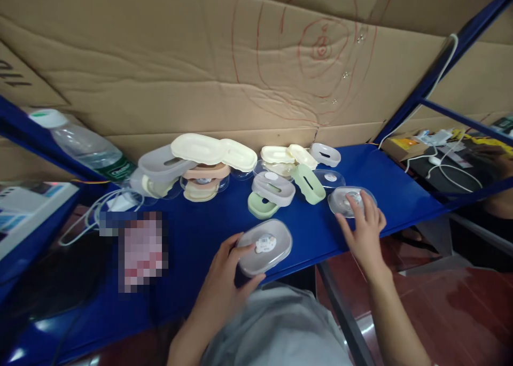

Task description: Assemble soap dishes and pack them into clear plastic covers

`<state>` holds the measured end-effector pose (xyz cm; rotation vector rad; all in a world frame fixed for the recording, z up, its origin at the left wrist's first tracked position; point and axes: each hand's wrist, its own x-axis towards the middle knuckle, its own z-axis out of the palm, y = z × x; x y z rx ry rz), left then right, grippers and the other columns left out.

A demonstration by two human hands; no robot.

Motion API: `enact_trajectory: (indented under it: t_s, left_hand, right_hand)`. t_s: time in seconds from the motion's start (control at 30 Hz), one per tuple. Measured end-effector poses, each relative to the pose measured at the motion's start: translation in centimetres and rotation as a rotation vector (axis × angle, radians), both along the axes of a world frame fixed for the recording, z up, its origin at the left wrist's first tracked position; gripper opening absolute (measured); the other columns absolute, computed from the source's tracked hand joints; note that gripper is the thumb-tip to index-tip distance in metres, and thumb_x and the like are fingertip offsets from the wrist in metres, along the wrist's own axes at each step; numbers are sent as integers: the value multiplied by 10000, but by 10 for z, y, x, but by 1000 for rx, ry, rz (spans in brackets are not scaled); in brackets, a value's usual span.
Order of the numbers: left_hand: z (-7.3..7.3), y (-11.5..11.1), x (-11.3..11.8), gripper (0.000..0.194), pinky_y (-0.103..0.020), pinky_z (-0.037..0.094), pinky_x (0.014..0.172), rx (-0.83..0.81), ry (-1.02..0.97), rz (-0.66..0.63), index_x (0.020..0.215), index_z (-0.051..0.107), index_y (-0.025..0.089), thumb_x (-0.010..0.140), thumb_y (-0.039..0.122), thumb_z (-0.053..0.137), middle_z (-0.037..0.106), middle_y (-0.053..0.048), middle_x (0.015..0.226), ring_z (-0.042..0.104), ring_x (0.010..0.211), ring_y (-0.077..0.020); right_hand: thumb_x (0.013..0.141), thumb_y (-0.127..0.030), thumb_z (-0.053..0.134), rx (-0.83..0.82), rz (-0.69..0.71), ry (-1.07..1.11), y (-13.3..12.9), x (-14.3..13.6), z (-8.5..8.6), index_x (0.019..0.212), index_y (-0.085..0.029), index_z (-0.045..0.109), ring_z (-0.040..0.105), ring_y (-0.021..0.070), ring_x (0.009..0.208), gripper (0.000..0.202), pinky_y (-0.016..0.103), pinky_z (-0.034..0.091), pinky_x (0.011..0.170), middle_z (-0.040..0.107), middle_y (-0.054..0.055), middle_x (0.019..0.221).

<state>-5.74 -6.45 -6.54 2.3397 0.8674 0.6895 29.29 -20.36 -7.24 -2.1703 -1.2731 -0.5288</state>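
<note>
My left hand (228,272) is closed round a pale grey oval soap dish (276,243) with a round printed label on its upper face, near the table's front edge. To the right, my right hand (366,227) has its thumb and fingers on a second oval soap dish (340,199), greyish under clear plastic, also labelled. Between and behind my hands lie a green slotted dish part (310,184), a grey slotted part (273,188) resting over a green part (260,207), and a clear cover (331,178) with a label.
Cream, peach and grey dish parts (204,148) are stacked at the back left. A water bottle (86,147) leans beside a white cable (92,211). Cardboard (168,61) walls the back of the blue table (192,232); a blue metal frame (436,51) stands right.
</note>
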Motion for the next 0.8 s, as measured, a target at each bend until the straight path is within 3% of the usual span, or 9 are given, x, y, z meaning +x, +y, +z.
enact_trajectory:
  t_s: [0.1,0.2,0.27,0.33,0.4,0.47,0.6,0.7,0.8]
  left_hand:
    - [3,-10,23,524,-650,438,1200,67,23,-25,1365,583,305,895,265,811,523,-111,1536,539,1438,-365]
    - [8,-24,47,549,-619,467,1160,30,51,-71,1407,575,327,915,258,808,492,-115,1586,510,1455,-374]
    - [12,-31,62,566,-588,494,1147,-17,50,-104,1434,572,340,924,266,807,469,-114,1612,505,1460,-366]
    - [15,-36,74,590,-571,505,1161,-49,39,-124,1469,564,342,933,281,803,449,-121,1632,496,1473,-356]
    - [18,-37,83,616,-556,503,1181,-57,44,-150,1525,532,346,961,284,771,427,-135,1656,480,1501,-348]
    - [22,-35,88,669,-563,494,1192,-35,86,-212,1596,465,370,990,281,733,387,-148,1697,463,1531,-357]
    - [29,-24,89,765,-581,482,1192,61,162,-305,1674,334,393,1010,297,702,322,-151,1756,460,1549,-368]
    - [30,-10,88,667,-573,449,1212,171,160,-175,1659,378,323,1044,288,635,372,-154,1737,445,1558,-353]
    - [25,7,85,622,-660,372,1237,256,217,-29,1632,428,247,1042,258,624,388,-184,1725,401,1580,-394]
  right_hand:
    - [1074,-503,537,-41,-23,45,-14,58,-9,1575,-276,538,334,400,1611,550,702,295,1243,328,186,1751]
    - [1049,-561,554,56,-52,60,-23,75,-6,1660,-184,406,173,442,1659,733,727,276,1249,142,249,1792]
    - [1052,-542,551,130,-24,68,-25,58,0,1693,-189,337,161,439,1662,763,723,272,1257,139,241,1794]
    - [1072,-485,525,104,155,93,-27,26,4,1709,-264,302,255,399,1647,711,673,323,1260,233,188,1786]
    - [1060,-479,563,-57,410,60,-29,-6,4,1691,-342,336,322,384,1624,684,644,354,1254,290,132,1778]
    - [1040,-486,620,-188,534,-14,-30,-27,-1,1663,-383,384,363,382,1605,673,644,344,1251,372,100,1746]
    - [1053,-472,608,-160,412,-71,-44,-25,-13,1631,-388,432,464,376,1538,611,636,365,1213,534,100,1636]
    - [1049,-520,584,-107,241,-91,-63,-4,-17,1589,-389,502,474,416,1520,561,662,380,1184,509,117,1650]
    - [1040,-606,543,-109,92,-101,-79,20,-15,1540,-355,575,431,476,1538,560,722,381,1163,414,141,1713]
